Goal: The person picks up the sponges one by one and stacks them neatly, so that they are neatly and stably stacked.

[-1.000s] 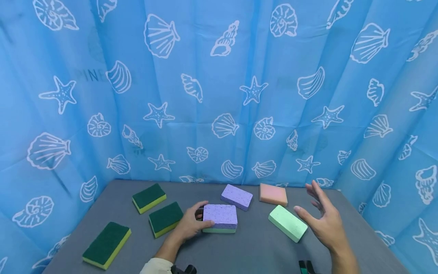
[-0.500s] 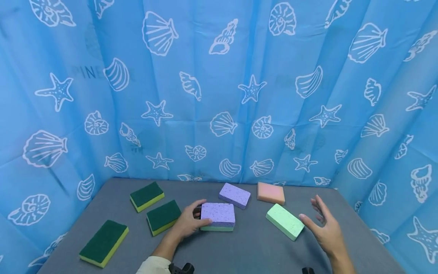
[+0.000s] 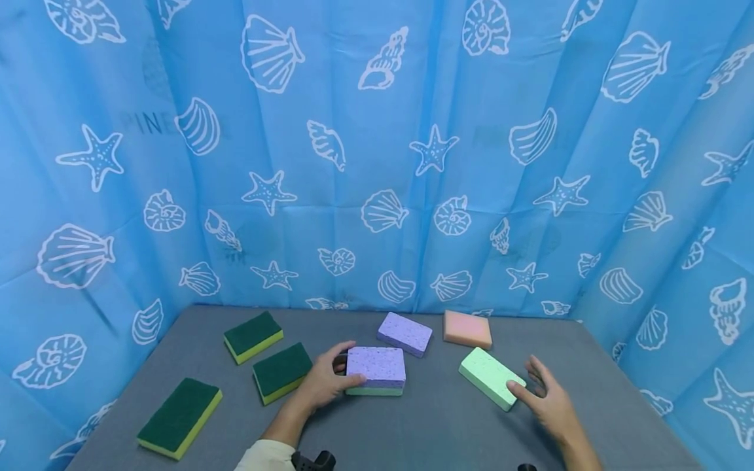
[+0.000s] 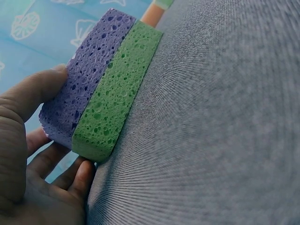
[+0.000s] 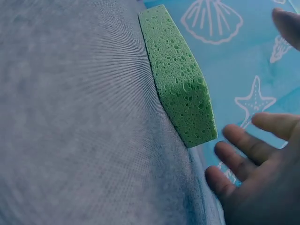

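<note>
Near the middle of the table, a purple sponge [image 3: 377,364] lies flat on a green sponge [image 3: 374,391], their edges roughly lined up. My left hand [image 3: 326,381] holds this stack from its left side. In the left wrist view the thumb [image 4: 54,84] presses on the purple sponge, while the other fingers curl behind, partly hidden. To the right, a second green sponge [image 3: 491,376] lies at a slant on the table. Beside its right end is my right hand [image 3: 552,405], fingers spread and holding nothing; the right wrist view shows the fingertips [image 5: 222,180] apart from that sponge.
Behind the stack lie another purple sponge [image 3: 405,333] and an orange sponge [image 3: 467,328]. Several green-and-yellow scouring sponges [image 3: 180,417] are on the left. A blue shell-print curtain [image 3: 330,216] surrounds the grey table [image 3: 436,432] at the back and sides.
My right hand has come down and slightly left, closer to the slanted green sponge. The left hand stays on the stack, and the sponges keep their places. The head view has shifted slightly.
</note>
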`<state>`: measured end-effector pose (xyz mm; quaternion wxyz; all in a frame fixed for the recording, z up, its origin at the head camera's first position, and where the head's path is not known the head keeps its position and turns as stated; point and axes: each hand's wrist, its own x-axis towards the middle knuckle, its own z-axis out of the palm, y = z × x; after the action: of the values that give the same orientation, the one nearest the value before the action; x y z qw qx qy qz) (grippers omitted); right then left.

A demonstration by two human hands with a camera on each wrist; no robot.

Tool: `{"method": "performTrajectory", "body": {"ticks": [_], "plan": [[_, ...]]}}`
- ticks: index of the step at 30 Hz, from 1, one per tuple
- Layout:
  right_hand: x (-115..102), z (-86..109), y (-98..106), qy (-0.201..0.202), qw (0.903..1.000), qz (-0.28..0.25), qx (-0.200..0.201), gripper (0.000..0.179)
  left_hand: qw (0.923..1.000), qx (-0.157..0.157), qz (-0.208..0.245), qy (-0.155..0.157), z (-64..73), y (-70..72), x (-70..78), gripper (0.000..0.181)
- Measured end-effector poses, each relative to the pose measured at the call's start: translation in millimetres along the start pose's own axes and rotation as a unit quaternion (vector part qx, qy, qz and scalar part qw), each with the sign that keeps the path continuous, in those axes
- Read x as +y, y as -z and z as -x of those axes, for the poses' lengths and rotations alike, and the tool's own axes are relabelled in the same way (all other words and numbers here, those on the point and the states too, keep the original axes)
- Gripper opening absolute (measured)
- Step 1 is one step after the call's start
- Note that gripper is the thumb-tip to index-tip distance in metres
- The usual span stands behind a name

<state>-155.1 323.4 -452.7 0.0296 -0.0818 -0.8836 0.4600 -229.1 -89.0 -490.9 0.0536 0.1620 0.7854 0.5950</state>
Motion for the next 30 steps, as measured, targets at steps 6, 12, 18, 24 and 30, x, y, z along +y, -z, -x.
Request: {"method": "performTrajectory", "body": {"ticks": [6,12,18,24,30], "plan": [[9.5,-2.7,-3.7,-0.013,0.9995,0.020,-0.019,0.097,1.0000,0.002,-0.004,0.005,0.0,-0.8,2.8,0.077],[15.2,-4.5,-8.0,-0.013,0.9982,0.054,-0.022,0.098,1.0000,0.005,-0.007,0.000,1.6,-1.5,0.8,0.075],[19.0,-3.0,-10.0,-0.023,0.9958,0.085,-0.025,0.100,1.0000,0.004,-0.007,-0.004,3.3,-2.0,-2.5,0.075],[17.0,-0.7,-9.2,-0.029,0.9942,0.101,-0.021,0.101,1.0000,0.001,-0.005,-0.006,2.1,-2.1,-3.5,0.075],[15.3,-1.2,-8.7,-0.008,0.9924,0.121,-0.021,0.099,0.9999,0.003,0.000,-0.011,0.5,-1.8,-3.7,0.074]]}}
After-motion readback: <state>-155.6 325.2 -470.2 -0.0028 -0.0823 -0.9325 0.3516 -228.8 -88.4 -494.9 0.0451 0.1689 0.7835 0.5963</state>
